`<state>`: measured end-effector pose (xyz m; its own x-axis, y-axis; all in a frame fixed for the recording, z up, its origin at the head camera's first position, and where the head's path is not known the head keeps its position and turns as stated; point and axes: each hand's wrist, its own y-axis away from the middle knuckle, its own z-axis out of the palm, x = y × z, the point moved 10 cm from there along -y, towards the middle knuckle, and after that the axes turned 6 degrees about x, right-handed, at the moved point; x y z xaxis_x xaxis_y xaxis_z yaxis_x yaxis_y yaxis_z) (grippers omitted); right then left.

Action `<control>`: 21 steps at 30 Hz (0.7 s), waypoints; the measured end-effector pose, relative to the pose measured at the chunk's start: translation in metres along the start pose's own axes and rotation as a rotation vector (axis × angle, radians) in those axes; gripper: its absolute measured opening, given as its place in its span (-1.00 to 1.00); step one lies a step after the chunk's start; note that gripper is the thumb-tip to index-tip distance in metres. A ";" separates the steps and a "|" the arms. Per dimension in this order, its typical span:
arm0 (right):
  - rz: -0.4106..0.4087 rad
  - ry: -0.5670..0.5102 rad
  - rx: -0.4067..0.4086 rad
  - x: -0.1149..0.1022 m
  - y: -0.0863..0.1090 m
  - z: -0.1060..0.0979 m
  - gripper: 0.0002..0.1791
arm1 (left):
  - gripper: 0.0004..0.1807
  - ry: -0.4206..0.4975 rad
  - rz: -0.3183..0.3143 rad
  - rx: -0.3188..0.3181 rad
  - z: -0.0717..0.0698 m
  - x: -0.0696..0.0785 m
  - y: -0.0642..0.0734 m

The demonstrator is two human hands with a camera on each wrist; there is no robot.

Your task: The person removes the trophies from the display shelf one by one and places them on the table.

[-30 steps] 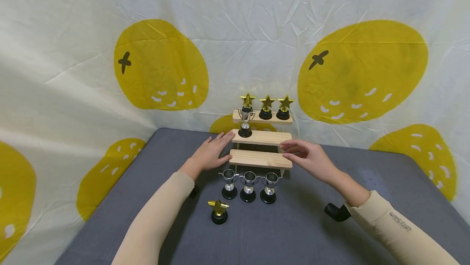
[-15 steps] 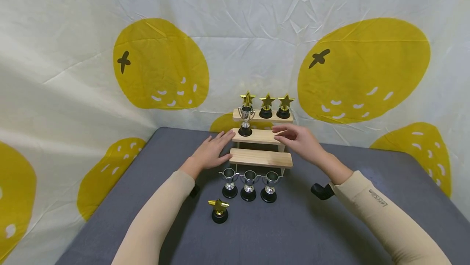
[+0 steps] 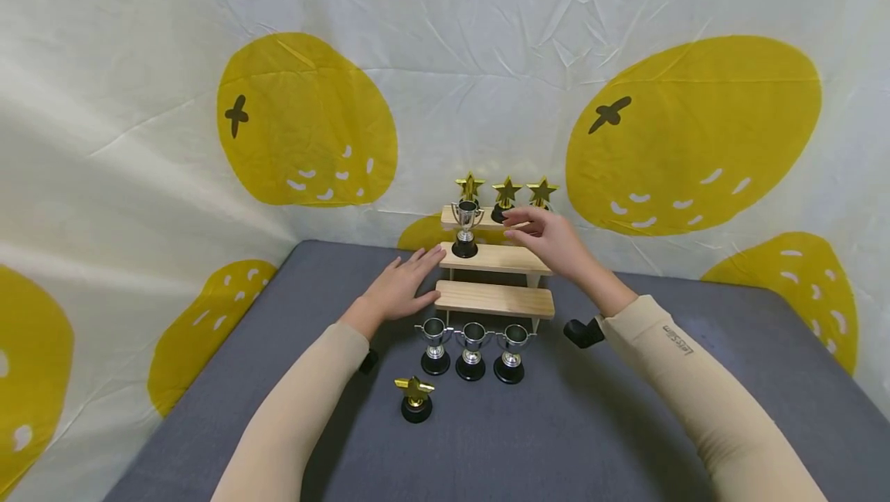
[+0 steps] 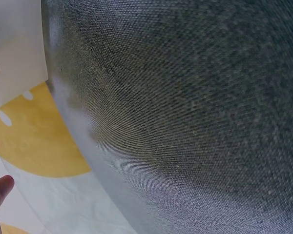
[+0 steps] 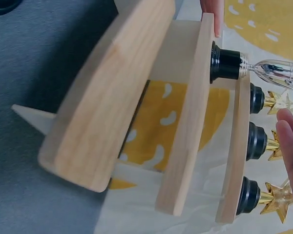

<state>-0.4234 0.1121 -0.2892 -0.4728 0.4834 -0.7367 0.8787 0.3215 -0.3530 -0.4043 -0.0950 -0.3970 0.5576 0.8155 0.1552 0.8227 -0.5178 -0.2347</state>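
My left hand [image 3: 399, 291] lies with straight fingers at the left end of a three-step wooden stand [image 3: 497, 299], its fingertips by the lower and middle shelves. Over the right part of the stand, my right hand [image 3: 552, 243] hovers with relaxed fingers, thumb apart, holding nothing. A silver trophy cup [image 3: 467, 214] on a black base stands at the left of the middle shelf. Gold star trophies [image 3: 507, 191] line the top shelf; the right hand partly covers the rightmost one. In the right wrist view, fingers [image 5: 291, 161] show beside the gold stars [image 5: 278, 197].
Three silver trophy cups [image 3: 473, 338] stand in a row before the stand on the dark grey tabletop [image 3: 556, 425]. Nearer me is another gold star trophy [image 3: 415, 392], on a black base. A white cloth with yellow fruit prints [image 3: 688, 131] hangs behind.
My right hand has moved up and leftward, from the lower shelf's right end to over the middle shelf, close to the top one. The left hand and the trophies have stayed in place.
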 end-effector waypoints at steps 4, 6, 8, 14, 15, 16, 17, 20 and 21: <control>0.030 0.052 0.006 0.003 -0.010 0.004 -0.55 | -0.17 0.001 0.003 0.001 0.001 0.000 -0.001; 0.047 0.071 0.007 0.004 -0.014 0.007 -0.55 | -0.17 0.000 0.000 -0.002 0.001 0.000 -0.001; 0.060 0.082 0.012 0.004 -0.019 0.010 -0.54 | -0.17 -0.001 -0.002 -0.005 0.001 0.000 0.000; 0.113 0.057 0.017 0.005 -0.030 0.022 -0.49 | -0.16 0.002 -0.015 -0.011 0.002 -0.001 0.001; 0.120 0.053 0.015 0.005 -0.031 0.024 -0.49 | -0.16 0.003 -0.016 -0.011 0.002 -0.001 0.001; 0.127 0.049 0.014 0.005 -0.032 0.026 -0.48 | -0.16 0.003 -0.015 -0.009 0.002 -0.001 0.001; 0.131 0.039 0.015 0.005 -0.033 0.028 -0.48 | -0.16 0.003 -0.014 -0.009 0.002 -0.001 0.001; 0.144 0.015 0.029 0.007 -0.035 0.032 -0.47 | -0.16 -0.003 -0.007 -0.005 0.001 -0.001 0.001; 0.151 0.004 0.036 0.008 -0.036 0.033 -0.46 | -0.16 -0.006 -0.005 -0.005 0.001 -0.001 0.001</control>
<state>-0.4561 0.0776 -0.3011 -0.3353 0.5273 -0.7808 0.9416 0.2153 -0.2589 -0.4039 -0.0959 -0.3984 0.5524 0.8199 0.1504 0.8262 -0.5146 -0.2291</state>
